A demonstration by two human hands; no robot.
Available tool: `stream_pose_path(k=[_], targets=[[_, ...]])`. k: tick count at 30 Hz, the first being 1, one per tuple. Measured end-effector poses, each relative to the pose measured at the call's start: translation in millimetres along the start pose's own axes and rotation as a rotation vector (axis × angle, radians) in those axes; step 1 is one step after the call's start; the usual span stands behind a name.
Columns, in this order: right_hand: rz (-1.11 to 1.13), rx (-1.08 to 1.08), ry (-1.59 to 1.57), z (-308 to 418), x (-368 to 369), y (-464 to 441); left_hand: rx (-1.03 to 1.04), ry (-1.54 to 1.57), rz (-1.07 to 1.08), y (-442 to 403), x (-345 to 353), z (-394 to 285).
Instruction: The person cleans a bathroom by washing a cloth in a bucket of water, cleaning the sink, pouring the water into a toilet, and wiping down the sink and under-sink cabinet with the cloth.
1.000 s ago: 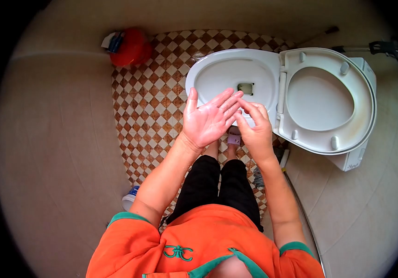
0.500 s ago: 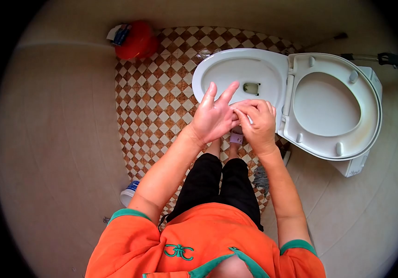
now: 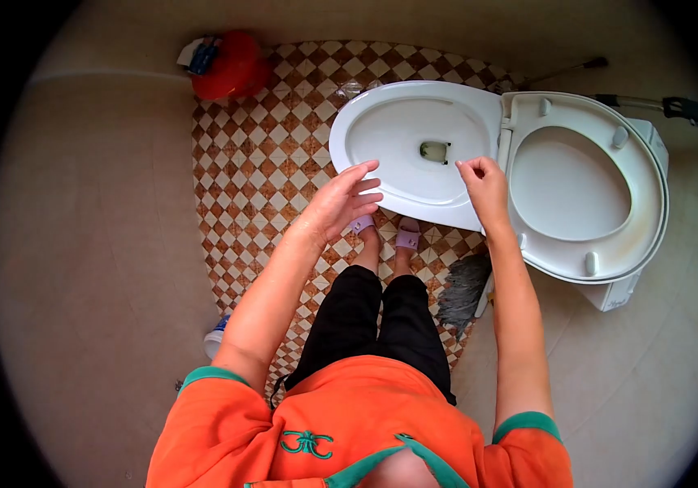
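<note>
My left hand (image 3: 341, 200) is over the near left rim of the toilet bowl, fingers apart and holding nothing. To its right, my right hand (image 3: 487, 189) is closed in a pinch near the hinge; whatever it may hold is too small to name. The hands are apart. Beneath them is the white toilet bowl (image 3: 397, 134), with murky water at its drain. The raised seat and lid (image 3: 650, 195) lean back to the right.
A red bucket (image 3: 239, 69) with a blue-and-white packet (image 3: 202, 56) is at the back left. A grey mop head (image 3: 464, 294) lies right of my legs. A white-and-blue tub (image 3: 215, 340) is at the left wall. A long-handled tool (image 3: 564, 71) lies behind the toilet.
My hands, which were touching at the fingers, have come apart. The left went left and turned; the right moved slightly right, still pinched.
</note>
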State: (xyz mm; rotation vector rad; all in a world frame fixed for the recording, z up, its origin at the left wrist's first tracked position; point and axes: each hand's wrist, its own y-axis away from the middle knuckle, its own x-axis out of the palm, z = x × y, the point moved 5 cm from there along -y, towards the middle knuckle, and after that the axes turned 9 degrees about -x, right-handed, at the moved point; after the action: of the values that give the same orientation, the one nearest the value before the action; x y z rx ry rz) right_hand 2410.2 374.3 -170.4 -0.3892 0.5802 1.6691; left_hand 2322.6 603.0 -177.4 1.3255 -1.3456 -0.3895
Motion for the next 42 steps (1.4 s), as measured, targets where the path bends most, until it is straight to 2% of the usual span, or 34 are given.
stream_pose_path(k=[3,9,13,18,22,24,31,33,34,36,37,39,40,42], targets=[[0.113,0.079,0.168,-23.4,9.4,-16.3,0.045,-0.002,-0.126,-3.2,-19.9,3.6],[0.230,0.045,0.311,-58.1,25.0,-30.1,0.065,0.021,-0.208,-5.6,-32.1,6.1],[0.151,0.070,0.259,-69.9,23.7,-34.0,0.060,0.025,-0.221,-6.1,-31.1,5.4],[0.221,0.303,0.359,-82.5,18.4,-40.7,0.045,0.004,-0.239,-11.4,-31.6,10.2],[0.227,0.249,0.382,-97.0,20.9,-40.0,0.044,-0.022,-0.250,-16.4,-30.8,16.1],[0.175,0.054,0.464,-107.6,23.3,-39.2,0.039,-0.025,-0.261,-19.3,-30.4,19.3],[0.090,0.063,0.462,-122.8,20.0,-27.1,0.022,-0.060,-0.285,-24.2,-26.7,27.0],[0.187,0.203,0.328,-120.5,13.2,-27.7,0.008,-0.078,-0.298,-25.9,-26.5,29.1],[0.186,0.205,0.328,-115.8,8.7,-28.0,0.007,-0.079,-0.297,-26.6,-25.9,30.0],[0.205,0.412,0.101,-109.0,5.5,-20.5,0.002,-0.099,-0.318,-27.5,-25.5,31.5],[0.201,0.414,0.102,-111.9,5.3,-17.0,0.001,-0.100,-0.314,-28.9,-25.0,32.7],[0.094,0.448,-0.219,-111.3,7.0,-9.6,0.014,-0.139,-0.334,-29.4,-25.0,34.1],[0.090,0.447,-0.217,-110.5,5.3,-6.6,0.016,-0.140,-0.329,-29.2,-23.9,34.9],[-0.043,0.686,-0.706,-92.2,9.5,3.1,0.027,-0.222,-0.354,-27.0,-20.7,35.0]])
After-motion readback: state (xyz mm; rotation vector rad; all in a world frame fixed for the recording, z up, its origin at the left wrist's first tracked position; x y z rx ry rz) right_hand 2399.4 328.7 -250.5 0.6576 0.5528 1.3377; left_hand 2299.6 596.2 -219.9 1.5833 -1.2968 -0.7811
